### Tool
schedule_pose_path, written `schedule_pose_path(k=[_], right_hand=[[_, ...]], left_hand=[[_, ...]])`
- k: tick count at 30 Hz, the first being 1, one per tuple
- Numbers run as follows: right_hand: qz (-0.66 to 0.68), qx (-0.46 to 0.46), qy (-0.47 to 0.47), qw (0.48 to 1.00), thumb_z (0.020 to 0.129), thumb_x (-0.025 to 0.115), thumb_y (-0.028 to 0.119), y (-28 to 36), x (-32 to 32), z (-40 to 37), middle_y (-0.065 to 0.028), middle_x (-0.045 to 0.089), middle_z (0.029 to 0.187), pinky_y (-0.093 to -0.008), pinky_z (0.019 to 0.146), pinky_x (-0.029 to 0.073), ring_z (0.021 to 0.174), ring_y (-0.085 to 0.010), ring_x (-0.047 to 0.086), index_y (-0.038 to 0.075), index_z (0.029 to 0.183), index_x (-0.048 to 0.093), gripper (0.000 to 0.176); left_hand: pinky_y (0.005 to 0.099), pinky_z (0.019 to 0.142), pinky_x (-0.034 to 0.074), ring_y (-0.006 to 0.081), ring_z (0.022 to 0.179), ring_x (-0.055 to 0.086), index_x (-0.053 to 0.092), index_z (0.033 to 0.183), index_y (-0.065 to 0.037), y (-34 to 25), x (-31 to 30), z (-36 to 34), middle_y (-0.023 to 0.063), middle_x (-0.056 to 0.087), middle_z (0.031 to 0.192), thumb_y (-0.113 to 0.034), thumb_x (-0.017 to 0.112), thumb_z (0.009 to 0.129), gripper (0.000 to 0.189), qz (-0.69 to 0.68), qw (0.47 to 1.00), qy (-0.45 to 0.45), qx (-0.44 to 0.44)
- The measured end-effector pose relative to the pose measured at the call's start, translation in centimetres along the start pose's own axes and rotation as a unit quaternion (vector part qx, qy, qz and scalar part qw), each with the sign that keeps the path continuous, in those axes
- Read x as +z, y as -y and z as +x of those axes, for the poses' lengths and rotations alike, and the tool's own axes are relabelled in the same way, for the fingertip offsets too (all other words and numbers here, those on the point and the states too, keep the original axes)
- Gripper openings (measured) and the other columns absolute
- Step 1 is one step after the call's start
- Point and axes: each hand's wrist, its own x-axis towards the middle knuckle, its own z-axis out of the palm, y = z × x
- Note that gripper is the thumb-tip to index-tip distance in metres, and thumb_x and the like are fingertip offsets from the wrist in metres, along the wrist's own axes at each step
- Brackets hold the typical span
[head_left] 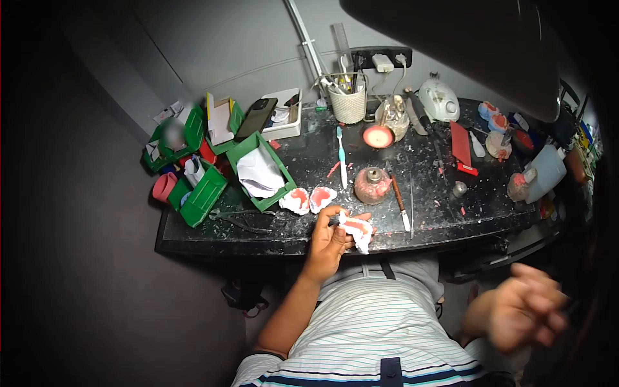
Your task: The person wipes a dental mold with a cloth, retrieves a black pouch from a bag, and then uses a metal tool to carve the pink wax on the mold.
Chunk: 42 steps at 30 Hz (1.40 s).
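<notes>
My left hand (330,244) holds a white plaster dental cast (356,231) with a pink-red layer on it, just over the table's front edge. Off to the right, away from the table and blurred by motion, is my right hand (527,311); its fingers look partly curled, and whether they hold anything cannot be made out. Two more casts with red inner surfaces, one (296,200) beside the other (322,198), lie behind my left hand. A glass burner with pink bits (373,186) stands behind the held cast, and a brown-handled knife (398,197) lies to its right.
The black table (290,242) carries green boxes (261,171) at the left, pliers (238,219), a toothbrush (342,158), a white holder with tools (349,104), a red-topped dish (378,137) and a clear bottle (545,171) at the right. A dark lamp head (464,45) hangs overhead.
</notes>
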Motion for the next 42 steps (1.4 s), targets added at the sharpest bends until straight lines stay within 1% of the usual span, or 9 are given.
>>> schedule_pose_path(k=[1,2,3,4,13,15,17,19,42], right_hand=[[0.096,-0.240,-0.216,0.941,0.087,0.071,0.046,2.0,-3.5,3.1,-0.0156,0.070,0.083,-0.0558,0.063,0.057,0.073,-0.0317,0.072,0.007,0.080,0.066,0.040],[0.162,-0.221,0.067,0.959,0.096,0.062,0.041,4.8,-2.4,8.2,-0.0145,0.049,0.124,-0.0528,0.096,0.033,0.113,-0.0362,0.045,0.003,0.116,0.051,0.044],[0.216,-0.184,0.343,0.895,0.105,0.053,0.035,7.3,-1.2,13.4,-0.0135,0.029,0.164,-0.0498,0.128,0.009,0.153,-0.0407,0.018,-0.002,0.152,0.036,0.062],[0.139,-0.168,0.434,0.874,0.106,0.049,0.034,9.2,-1.2,15.9,-0.0165,0.027,0.164,-0.0517,0.128,0.010,0.153,-0.0408,0.017,-0.003,0.147,0.042,0.056],[0.183,-0.166,0.210,0.946,0.105,0.052,0.032,8.8,-2.0,13.0,-0.0157,0.034,0.158,-0.0492,0.125,0.016,0.147,-0.0371,0.024,-0.001,0.145,0.045,0.053],[0.193,-0.158,0.194,0.949,0.104,0.053,0.031,8.2,-2.1,12.7,-0.0155,0.035,0.157,-0.0486,0.124,0.017,0.146,-0.0363,0.026,0.000,0.145,0.046,0.052],[0.198,-0.152,0.190,0.950,0.104,0.054,0.031,7.9,-2.1,12.4,-0.0153,0.037,0.155,-0.0481,0.123,0.018,0.144,-0.0355,0.028,0.000,0.144,0.047,0.051],[0.203,-0.146,0.187,0.950,0.103,0.054,0.030,7.7,-2.2,12.2,-0.0151,0.038,0.154,-0.0475,0.123,0.020,0.143,-0.0347,0.029,0.001,0.144,0.047,0.051],[0.186,-0.129,0.178,0.958,0.099,0.063,0.025,8.0,-3.9,9.2,-0.0130,0.055,0.138,-0.0410,0.114,0.035,0.128,-0.0253,0.048,0.007,0.139,0.056,0.044]], left_hand=[[0.0421,0.095,0.056,0.0346,0.115,0.067,0.033,0.132,-0.010,0.0,0.0,0.0,0.0329,0.053,0.140,-0.033,0.046,0.108,0.036,0.000,1.000,0.002,0.001],[0.0420,0.095,0.056,0.0343,0.115,0.067,0.033,0.132,-0.010,-0.1,0.1,0.1,0.0328,0.053,0.140,-0.033,0.047,0.107,0.036,-0.002,1.000,0.000,0.001],[0.0418,0.095,0.056,0.0339,0.115,0.067,0.033,0.132,-0.010,-0.3,0.3,0.0,0.0326,0.053,0.140,-0.033,0.047,0.107,0.037,-0.005,1.000,-0.002,-0.001],[0.0412,0.095,0.056,0.0330,0.115,0.067,0.033,0.132,-0.010,-0.2,0.3,0.0,0.0324,0.053,0.140,-0.033,0.047,0.107,0.037,-0.006,1.000,-0.005,-0.002],[0.0393,0.096,0.055,0.0282,0.114,0.066,0.030,0.136,-0.011,-0.3,0.4,0.2,0.0306,0.052,0.142,-0.029,0.045,0.109,0.037,-0.001,1.000,-0.007,-0.009],[0.0512,0.096,0.056,0.0425,0.116,0.065,0.030,0.132,-0.010,-0.2,0.2,0.3,0.0357,0.052,0.138,-0.031,0.046,0.107,0.036,0.014,1.000,-0.013,-0.010],[0.0515,0.096,0.056,0.0425,0.116,0.065,0.030,0.132,-0.010,-0.3,0.4,0.3,0.0358,0.052,0.137,-0.031,0.046,0.108,0.036,0.010,1.000,-0.016,-0.008],[0.0400,0.093,0.056,0.0280,0.114,0.066,0.029,0.136,-0.010,-0.3,0.3,0.2,0.0297,0.054,0.139,-0.029,0.045,0.109,0.037,0.006,1.000,-0.007,-0.006],[0.0423,0.098,0.054,0.0300,0.118,0.064,0.033,0.133,-0.007,-0.6,0.5,0.1,0.0338,0.050,0.141,-0.024,0.047,0.108,0.033,-0.006,1.000,-0.015,0.000]])
